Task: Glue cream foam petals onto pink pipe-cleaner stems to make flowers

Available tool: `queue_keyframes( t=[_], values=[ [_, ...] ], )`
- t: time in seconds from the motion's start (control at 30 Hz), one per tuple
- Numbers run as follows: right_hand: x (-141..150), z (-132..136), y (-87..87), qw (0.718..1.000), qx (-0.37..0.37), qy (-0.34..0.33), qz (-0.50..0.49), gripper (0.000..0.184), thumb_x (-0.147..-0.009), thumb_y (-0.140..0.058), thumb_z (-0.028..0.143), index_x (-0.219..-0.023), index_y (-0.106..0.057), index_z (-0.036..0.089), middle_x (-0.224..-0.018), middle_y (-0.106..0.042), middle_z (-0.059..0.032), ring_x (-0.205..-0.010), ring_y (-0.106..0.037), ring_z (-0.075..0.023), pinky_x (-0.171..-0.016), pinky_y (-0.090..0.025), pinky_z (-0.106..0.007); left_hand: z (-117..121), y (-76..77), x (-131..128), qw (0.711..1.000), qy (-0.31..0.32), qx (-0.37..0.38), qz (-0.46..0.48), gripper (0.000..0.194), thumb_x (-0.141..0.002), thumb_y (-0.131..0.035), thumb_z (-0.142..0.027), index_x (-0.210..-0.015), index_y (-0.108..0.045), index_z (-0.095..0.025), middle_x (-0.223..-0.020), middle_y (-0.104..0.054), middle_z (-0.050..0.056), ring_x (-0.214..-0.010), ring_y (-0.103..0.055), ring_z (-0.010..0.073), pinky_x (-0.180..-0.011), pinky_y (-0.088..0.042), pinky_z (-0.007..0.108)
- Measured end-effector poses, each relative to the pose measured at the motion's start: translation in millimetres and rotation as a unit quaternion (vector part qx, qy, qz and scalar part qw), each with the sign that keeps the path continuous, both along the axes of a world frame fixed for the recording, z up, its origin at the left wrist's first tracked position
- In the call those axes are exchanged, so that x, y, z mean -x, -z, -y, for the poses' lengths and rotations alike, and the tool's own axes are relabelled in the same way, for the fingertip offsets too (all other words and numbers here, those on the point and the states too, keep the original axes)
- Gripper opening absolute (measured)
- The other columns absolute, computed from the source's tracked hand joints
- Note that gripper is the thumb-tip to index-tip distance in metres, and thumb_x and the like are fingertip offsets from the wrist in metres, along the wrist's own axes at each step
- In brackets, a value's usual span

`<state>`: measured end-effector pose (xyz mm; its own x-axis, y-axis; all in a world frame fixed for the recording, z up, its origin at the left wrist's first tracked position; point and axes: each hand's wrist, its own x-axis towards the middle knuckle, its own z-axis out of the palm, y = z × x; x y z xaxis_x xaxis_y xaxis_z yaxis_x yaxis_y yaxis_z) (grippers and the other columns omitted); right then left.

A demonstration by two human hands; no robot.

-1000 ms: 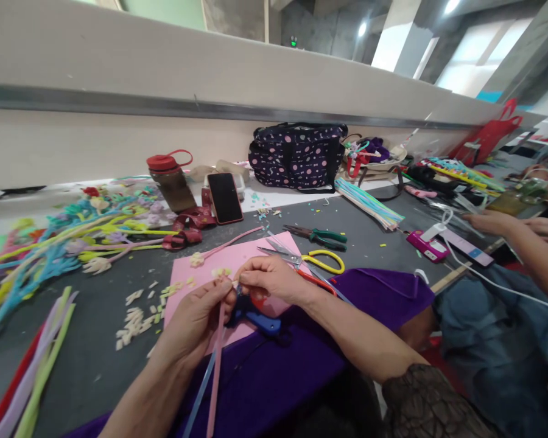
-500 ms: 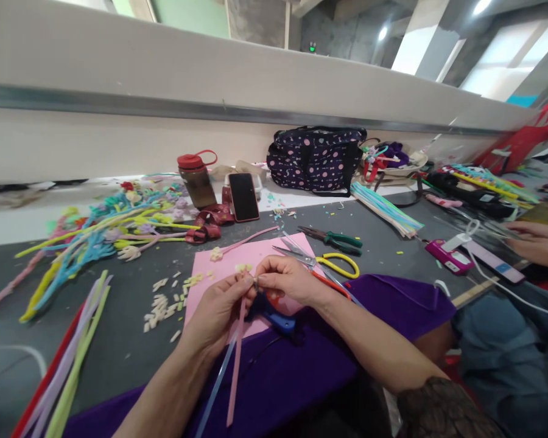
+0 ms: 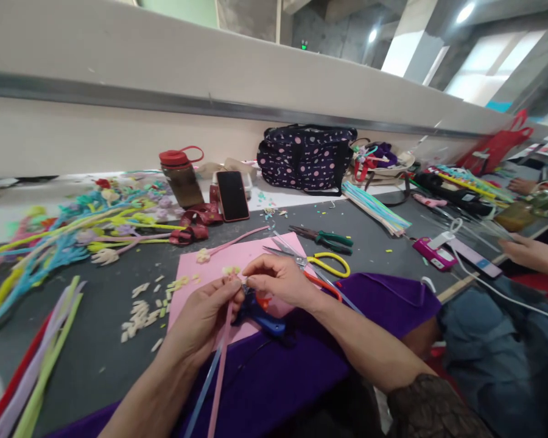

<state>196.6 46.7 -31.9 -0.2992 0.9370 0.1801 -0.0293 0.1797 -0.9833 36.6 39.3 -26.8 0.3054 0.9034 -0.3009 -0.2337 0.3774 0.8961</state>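
Observation:
In my left hand (image 3: 214, 301), fingers pinched together, is a pink pipe cleaner (image 3: 221, 371) that hangs down over the purple cloth. Small pale yellow pieces (image 3: 231, 272) form a flower-like cluster at its top, just above my fingertips. My right hand (image 3: 276, 281) is closed in a pinch and meets the left at this top end; what lies between its fingers is too small to make out. Under the hands rests a blue glue gun (image 3: 267, 319), partly hidden. A pink sheet (image 3: 187, 316) lies beneath. Yellow-handled scissors (image 3: 331, 264) sit right beside my right hand.
Cut pale pieces (image 3: 139, 313) are scattered left of the sheet. Green-handled pliers (image 3: 329, 240), a phone (image 3: 232, 196), a red-lidded bottle (image 3: 180, 179) and a patterned bag (image 3: 308, 159) stand or lie behind. Pipe-cleaner bundles flank both sides. A co-worker's hand (image 3: 530, 252) is at right.
The view has turned slightly, so the table things sit further left. Both hands keep their pinch at the top of the pink pipe cleaner. Another hand now shows at far right.

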Motion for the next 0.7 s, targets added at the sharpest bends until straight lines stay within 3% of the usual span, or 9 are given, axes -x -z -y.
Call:
queue_keyframes(
  t=[0.4,0.63,0.7],
  values=[
    [5,5,-0.8,0.998,-0.053,0.016,0.027,0.003,-0.077,-0.057,0.019,-0.077,-0.059,0.017,-0.060,-0.054,0.0040,-0.048,-0.048,-0.0073,-0.046,-0.040,-0.018,3,-0.9,3,1.000,0.002,-0.003,0.014,0.021,-0.071,-0.066,-0.028,-0.061,-0.058,-0.012,-0.048,-0.053,-0.002,-0.039,-0.040,0.0041,-0.039,-0.029,0.016],
    [-18,-1,-14.0,0.981,-0.171,0.040,0.088,0.007,-0.076,-0.062,0.014,-0.075,-0.066,0.020,-0.079,-0.060,-0.0009,-0.078,-0.054,-0.0142,-0.072,-0.042,-0.028,3,-1.8,6,0.999,0.013,-0.011,-0.030,0.021,-0.070,-0.065,-0.027,-0.057,-0.059,-0.011,-0.044,-0.053,-0.002,-0.035,-0.038,0.0032,-0.038,-0.028,0.016],
    [-21,-1,-15.8,0.968,-0.216,0.043,0.117,0.007,-0.077,-0.063,0.015,-0.077,-0.067,0.020,-0.079,-0.060,-0.0015,-0.079,-0.055,-0.0146,-0.071,-0.042,-0.028,4,-2.9,6,0.998,0.029,-0.015,-0.056,0.022,-0.069,-0.064,-0.028,-0.055,-0.059,-0.012,-0.042,-0.053,-0.002,-0.034,-0.037,0.0031,-0.037,-0.026,0.017]
  ],
)
